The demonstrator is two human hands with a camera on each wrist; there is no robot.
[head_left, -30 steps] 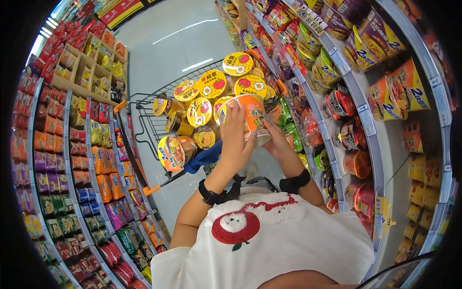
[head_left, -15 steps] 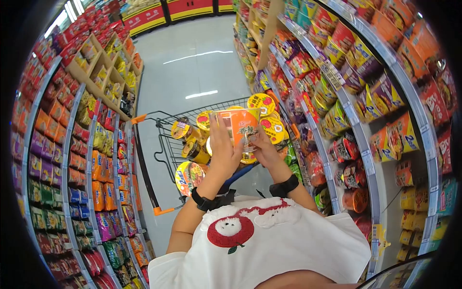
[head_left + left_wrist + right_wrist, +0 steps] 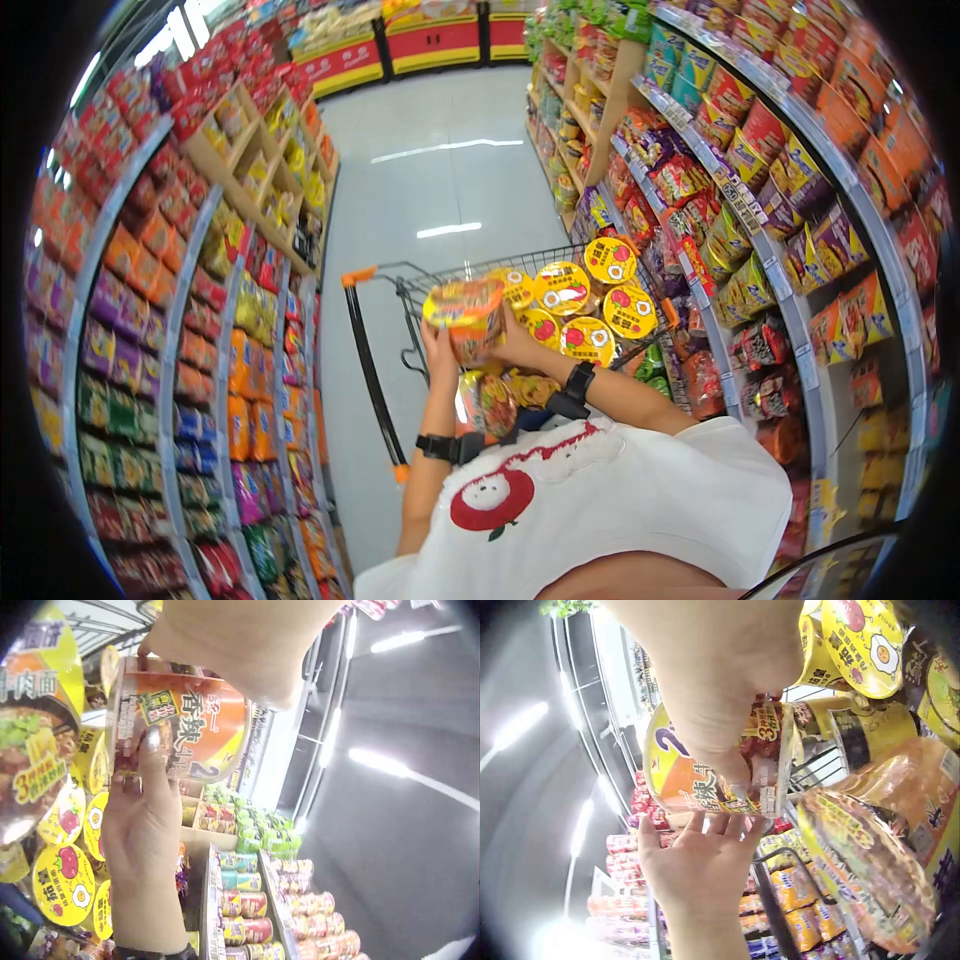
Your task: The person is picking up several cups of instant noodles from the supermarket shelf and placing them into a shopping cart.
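Observation:
Both hands hold an orange instant noodle tub (image 3: 467,325) over the near left part of a shopping cart (image 3: 408,335), its lid tilted up to the head camera. My left hand (image 3: 438,352) grips the tub's left side; my right hand (image 3: 517,345) grips its right side. In the left wrist view the right hand's thumb (image 3: 152,761) lies along the printed wall. Fingertips of the left hand (image 3: 697,862) touch the tub's edge in the right wrist view. Below it, another noodle tub (image 3: 486,405) sits in the cart, beside several yellow-lidded tubs (image 3: 560,287).
Shelves of noodle tubs (image 3: 765,210) run close along the right side. Bagged noodles (image 3: 248,370) fill the shelves on the left. The cart's black handle (image 3: 372,385) faces the left shelves. Grey aisle floor (image 3: 440,190) stretches ahead to red and yellow bins (image 3: 432,48).
Both hands have carried the tub leftward across the cart, from over the yellow-lidded tubs. It has turned from its printed side to its lid facing the head camera. The head view has tilted up.

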